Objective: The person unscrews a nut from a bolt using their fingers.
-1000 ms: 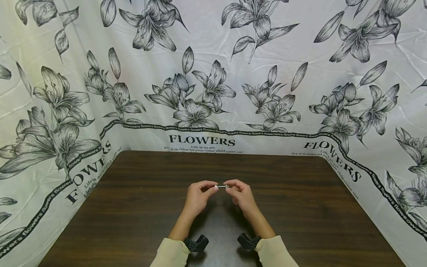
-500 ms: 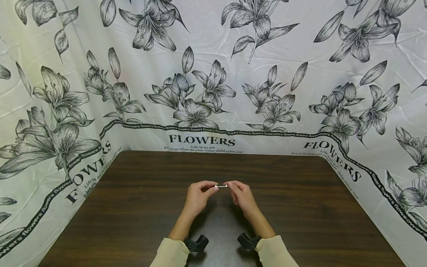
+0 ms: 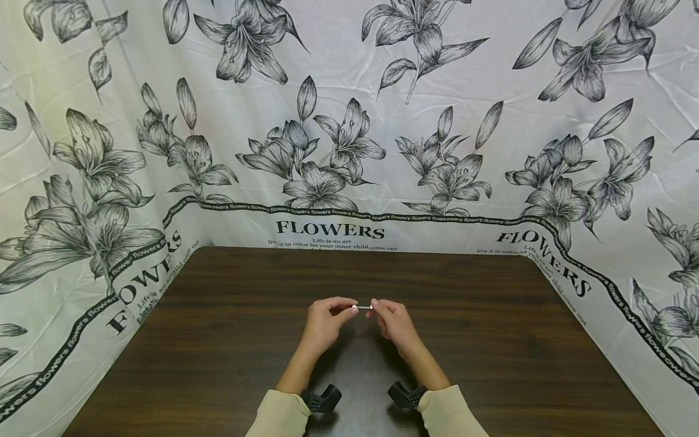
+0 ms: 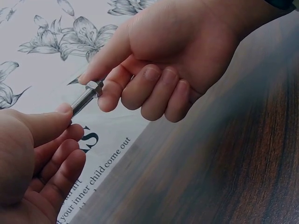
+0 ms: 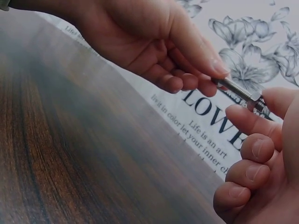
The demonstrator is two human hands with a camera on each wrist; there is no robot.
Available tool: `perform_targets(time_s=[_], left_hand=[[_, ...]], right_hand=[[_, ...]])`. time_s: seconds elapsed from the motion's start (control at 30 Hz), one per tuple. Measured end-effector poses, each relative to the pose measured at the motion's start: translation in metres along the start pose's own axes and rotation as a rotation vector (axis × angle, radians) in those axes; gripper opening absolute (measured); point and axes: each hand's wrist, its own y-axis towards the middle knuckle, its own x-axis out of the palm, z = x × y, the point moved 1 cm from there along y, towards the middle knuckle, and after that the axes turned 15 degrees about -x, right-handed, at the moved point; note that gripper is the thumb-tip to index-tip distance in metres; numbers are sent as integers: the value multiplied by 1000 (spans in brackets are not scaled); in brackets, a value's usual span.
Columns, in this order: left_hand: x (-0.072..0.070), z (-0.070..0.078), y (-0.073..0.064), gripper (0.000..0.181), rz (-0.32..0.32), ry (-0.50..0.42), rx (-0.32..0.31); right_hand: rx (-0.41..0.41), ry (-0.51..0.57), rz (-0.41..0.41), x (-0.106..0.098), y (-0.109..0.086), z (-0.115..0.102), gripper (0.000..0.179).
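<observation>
Between my two hands a metal bolt (image 3: 363,308) is held lengthwise above the table. My left hand (image 3: 322,325) pinches one end between thumb and fingers, which hide that end. Bare threaded shank (image 4: 82,101) shows between the hands in the left wrist view. Toward the other end sits a hex nut (image 5: 254,97), with a short piece of metal past it in the right wrist view. Thumb and forefinger of my right hand (image 3: 398,326) pinch at this nut, and its other fingers (image 5: 252,172) are curled toward the palm.
A dark wood-grain table (image 3: 218,364) lies under both hands. White cloth (image 3: 448,121) printed with black lilies and "FLOWERS" lettering stands around its back and sides. A black wrist device (image 3: 323,399) is worn at each cream sleeve (image 3: 281,416).
My right thumb has rolled up and over while the forefinger slid down below the bolt, at the nut end. My left hand keeps its pinch and has barely moved.
</observation>
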Motion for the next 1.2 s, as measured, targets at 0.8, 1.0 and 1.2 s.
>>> perform_targets(time_s=[0.8, 1.0, 1.2], left_hand=[[-2, -1, 0, 15, 5, 2, 19], [-2, 0, 0, 12, 7, 1, 14], [-3, 0, 0, 14, 2, 6, 10]], right_hand=[[-83, 117, 47, -4, 5, 30, 24], [-129, 141, 34, -5, 4, 27, 22], [-168, 154, 21, -5, 3, 18, 24]])
